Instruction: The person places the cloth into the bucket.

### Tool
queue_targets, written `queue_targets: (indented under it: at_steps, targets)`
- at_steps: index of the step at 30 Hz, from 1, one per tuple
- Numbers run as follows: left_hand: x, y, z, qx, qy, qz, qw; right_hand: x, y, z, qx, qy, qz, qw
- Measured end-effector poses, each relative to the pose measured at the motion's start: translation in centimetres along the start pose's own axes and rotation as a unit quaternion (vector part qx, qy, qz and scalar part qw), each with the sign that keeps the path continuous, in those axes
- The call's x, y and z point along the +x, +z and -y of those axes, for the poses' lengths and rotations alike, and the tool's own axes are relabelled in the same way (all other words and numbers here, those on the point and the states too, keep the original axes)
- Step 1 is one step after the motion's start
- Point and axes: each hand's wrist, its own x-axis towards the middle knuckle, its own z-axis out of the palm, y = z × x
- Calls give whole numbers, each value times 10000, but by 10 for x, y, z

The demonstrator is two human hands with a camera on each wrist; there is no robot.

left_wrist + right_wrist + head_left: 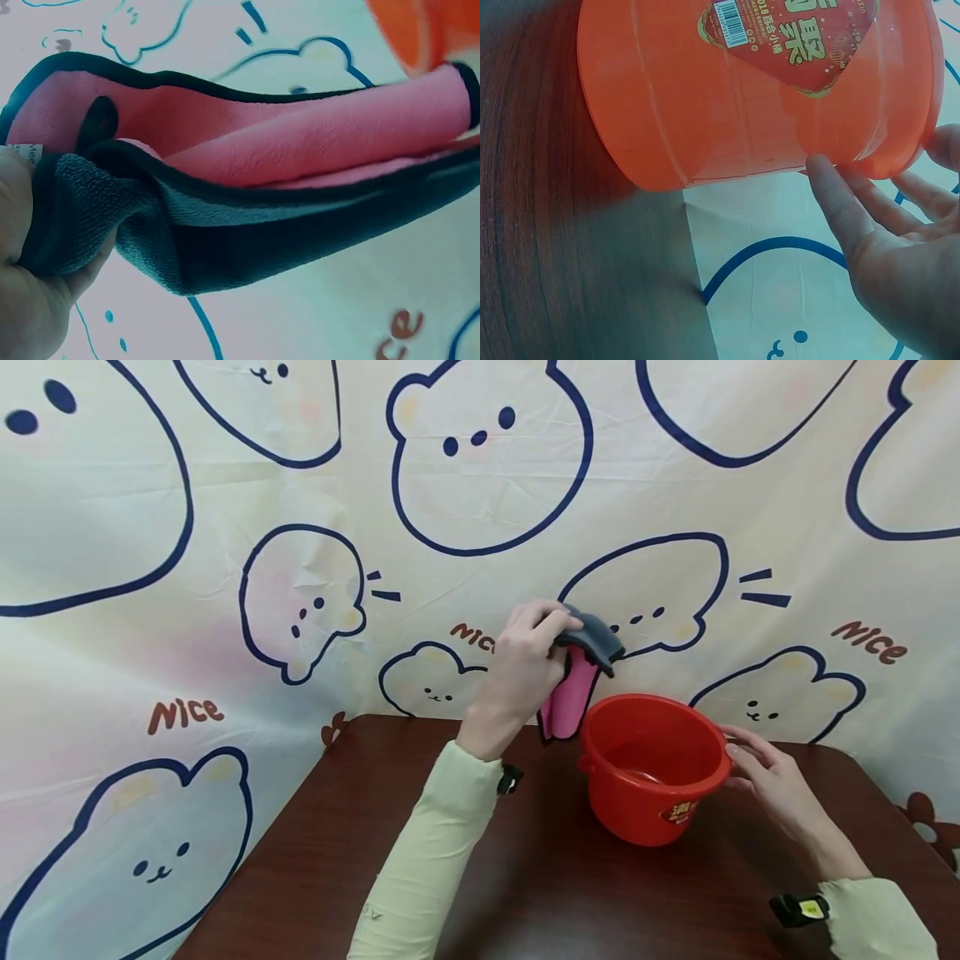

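My left hand (528,664) pinches one end of a two-sided cleaning cloth (570,697), pink on one face, dark grey on the other, with black edging. The cloth hangs folded just left of a red plastic bucket (645,810) and above the table. In the left wrist view, the folded cloth (300,135) stretches away from the gripping fingers, a white tag at its held end. On the bucket's right side, my right hand (772,781) rests with its fingertips at the rim. Seen from the right wrist, the fingers (840,199) are mostly straight against the bucket wall.
The bucket stands upright on a dark brown wooden table (300,877). Behind the table hangs a pale curtain (480,510) printed with blue-outlined cartoon animals. A red and gold label (802,45) is stuck on the bucket's side.
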Motion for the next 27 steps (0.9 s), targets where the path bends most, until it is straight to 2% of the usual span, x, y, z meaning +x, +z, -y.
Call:
queue_targets:
  at_steps: [4, 10, 16, 19, 22, 27]
  targets:
    - [14, 5, -15, -140, 131, -94, 9998, 0, -1, 1, 61, 9, 12, 10000]
    - [23, 12, -34, -468, 61, 171, 9987, 0, -1, 0, -3, -40, 35, 10000]
    - [33, 19, -49, -936, 291, -74, 9952, 2, -3, 0, 316, -135, 150, 9993]
    - [36, 23, -55, -1045, 293, -72, 9941, 3, -4, 0, 493, -144, 190, 9985]
    - [35, 31, -56, -1065, 164, 52, 9942, 2, -5, 0, 525, -160, 203, 9983]
    - [24, 45, -46, -841, -213, 370, 9955, 1, -4, 1, 280, -172, 195, 9993]
